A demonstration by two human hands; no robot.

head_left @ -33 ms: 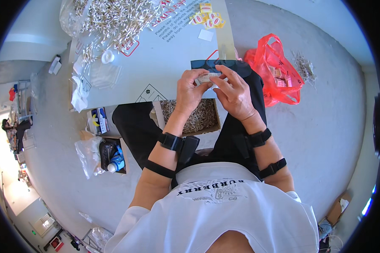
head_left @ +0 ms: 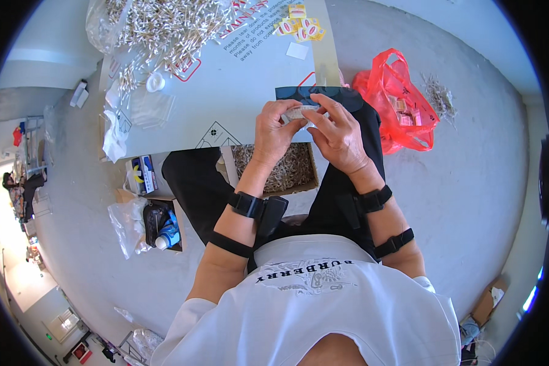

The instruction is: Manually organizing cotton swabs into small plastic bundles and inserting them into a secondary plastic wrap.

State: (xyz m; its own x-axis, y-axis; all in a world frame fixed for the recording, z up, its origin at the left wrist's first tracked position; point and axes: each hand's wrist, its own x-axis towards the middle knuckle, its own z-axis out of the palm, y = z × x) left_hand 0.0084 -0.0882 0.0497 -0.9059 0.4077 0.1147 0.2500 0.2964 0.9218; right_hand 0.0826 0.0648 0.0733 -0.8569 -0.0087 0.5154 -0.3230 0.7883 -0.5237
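My left hand (head_left: 274,130) and my right hand (head_left: 338,135) meet over the table's near edge. Between them they grip a small clear packet (head_left: 301,112) with white contents, which look like cotton swab tips. The left thumb and fingers pinch one end; the right fingers press on the other end, partly covering it. Under the hands lies a dark, shiny sheet (head_left: 290,94) with round shapes on it. A large heap of cotton swabs (head_left: 171,27) covers the table's far left, beside a clear plastic bag (head_left: 104,27).
On the table (head_left: 244,91) are a white tape roll (head_left: 155,82), clear sleeves (head_left: 152,110), yellow cards (head_left: 302,27) and a white card (head_left: 297,50). A red bag (head_left: 402,100) with small packs stands right. Below the table, a carton (head_left: 314,177) holds many swabs; another box (head_left: 175,244) holds a bottle.
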